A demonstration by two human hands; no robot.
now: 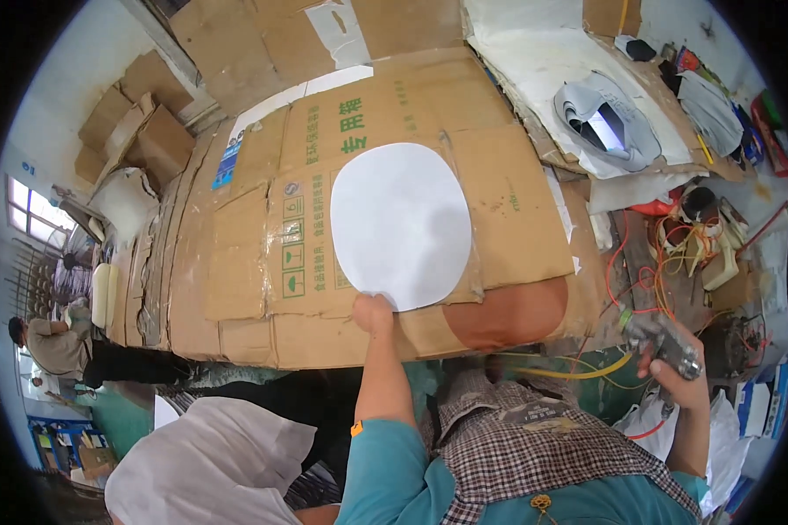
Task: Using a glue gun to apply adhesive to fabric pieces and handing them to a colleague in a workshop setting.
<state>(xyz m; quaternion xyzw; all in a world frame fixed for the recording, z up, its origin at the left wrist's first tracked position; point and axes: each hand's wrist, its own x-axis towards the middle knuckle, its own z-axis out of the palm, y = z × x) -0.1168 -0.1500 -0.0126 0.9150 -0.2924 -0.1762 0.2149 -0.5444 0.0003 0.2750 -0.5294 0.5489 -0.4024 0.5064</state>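
A white rounded, oval sheet lies on the cardboard-covered table in front of me. My left hand is closed at the sheet's near edge, pinching it there; the fingertips are partly hidden. Off the table's right side, my right hand is wrapped round a metal spray gun. Part of a reddish-brown rounded piece shows at the table's near edge, just right of the white sheet.
Right of the table, a raised surface carries a grey cloth cap with a phone in it. Tangled orange and yellow hoses hang below. White cloth covers something at lower left. Cardboard boxes lean at far left, and a person is farther off.
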